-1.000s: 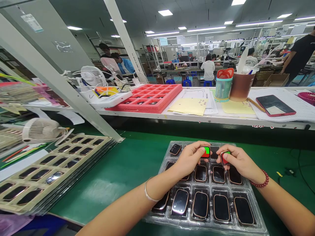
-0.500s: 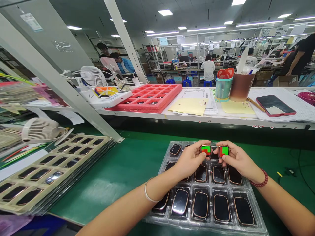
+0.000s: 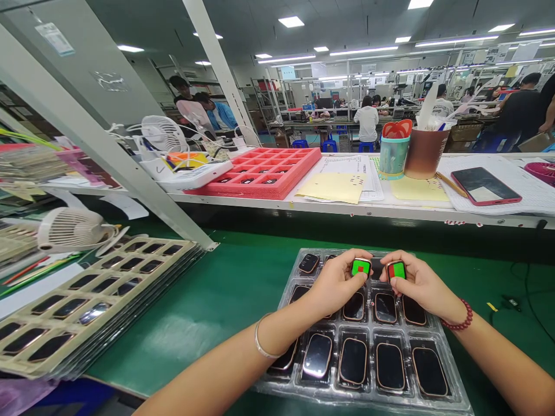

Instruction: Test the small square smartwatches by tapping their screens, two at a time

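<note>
My left hand (image 3: 340,281) grips a smartwatch case (image 3: 361,267) without a strap, its thumb on the lit screen, which is mostly green with a red patch. In my right hand (image 3: 418,281) is a second smartwatch case (image 3: 396,270), its screen split into red and green areas. Both are held over the far part of a clear plastic tray (image 3: 336,332). Dark-screened smartwatch cases with gold-coloured rims, such as this one (image 3: 352,361), lie in the tray's pockets. My hands and forearms hide some of the pockets.
To the left, a beige tray (image 3: 106,297) of watch cases tops a stack beside a small white fan (image 3: 71,230). Beyond the green bench, a shelf holds a red foam tray (image 3: 299,164), papers, cups (image 3: 427,153) and a phone (image 3: 485,186). A slanted post (image 3: 143,179) rises at left.
My hands have moved slightly apart, each with its watch case. The coloured areas on both screens have changed. In the background at right, a person has shifted.
</note>
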